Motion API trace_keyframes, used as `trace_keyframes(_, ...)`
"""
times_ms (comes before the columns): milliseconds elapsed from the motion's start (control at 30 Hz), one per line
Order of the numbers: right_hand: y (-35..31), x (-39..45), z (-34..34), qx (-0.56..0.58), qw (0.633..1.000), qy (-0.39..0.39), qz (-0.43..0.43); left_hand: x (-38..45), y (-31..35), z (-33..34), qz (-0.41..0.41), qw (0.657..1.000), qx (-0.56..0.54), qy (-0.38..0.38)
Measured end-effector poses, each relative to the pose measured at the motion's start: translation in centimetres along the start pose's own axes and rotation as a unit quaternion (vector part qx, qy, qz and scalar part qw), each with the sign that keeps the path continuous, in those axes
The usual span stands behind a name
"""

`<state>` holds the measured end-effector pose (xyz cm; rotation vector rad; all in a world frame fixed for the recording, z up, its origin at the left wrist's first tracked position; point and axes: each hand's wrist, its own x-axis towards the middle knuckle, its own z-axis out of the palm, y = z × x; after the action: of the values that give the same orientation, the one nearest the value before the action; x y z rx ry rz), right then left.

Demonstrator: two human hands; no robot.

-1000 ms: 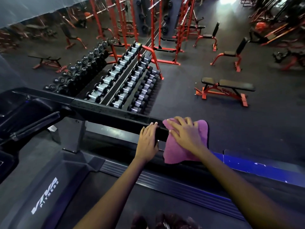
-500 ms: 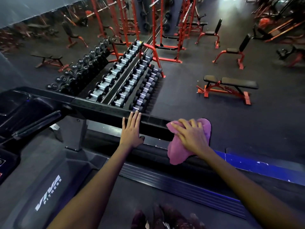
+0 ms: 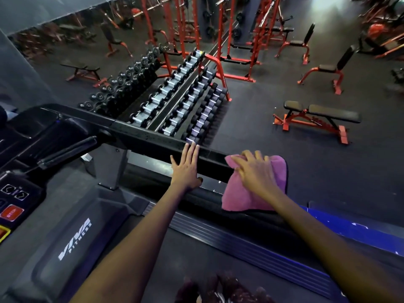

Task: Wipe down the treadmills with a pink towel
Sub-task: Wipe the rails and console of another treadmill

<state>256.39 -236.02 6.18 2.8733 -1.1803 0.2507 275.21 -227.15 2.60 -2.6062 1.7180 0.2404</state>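
Note:
I stand on a black treadmill whose right handrail [image 3: 148, 136] runs from the console at the left toward lower right. My left hand [image 3: 187, 167] lies flat on the rail, fingers straight and together, holding nothing. To its right, my right hand [image 3: 254, 171] presses the pink towel [image 3: 244, 197] over the rail's end; the cloth drapes down the near side. The treadmill's motor cover [image 3: 72, 241] with white lettering sits at lower left, and the belt [image 3: 196, 259] is below my arms.
The console [image 3: 13, 202] with a red stop button is at far left. Beyond the rail stand a dumbbell rack [image 3: 175, 99], red squat racks [image 3: 220, 40] and several red-framed benches [image 3: 317, 119] on dark floor. A blue floor strip [image 3: 354, 230] runs at right.
My left hand slid left along the rail, away from the towel, and flattened out. My right hand stayed on the towel at the rail's end, shifting slightly.

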Motion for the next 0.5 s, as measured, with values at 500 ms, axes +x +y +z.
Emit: trace_keyframes(500, -3.5, 1.2, 1.1, -0.038, 0.998, -0.031, 0.031, 0.1, 0.0, 0.4, -0.006, 0.999, -0.036, 0.018)
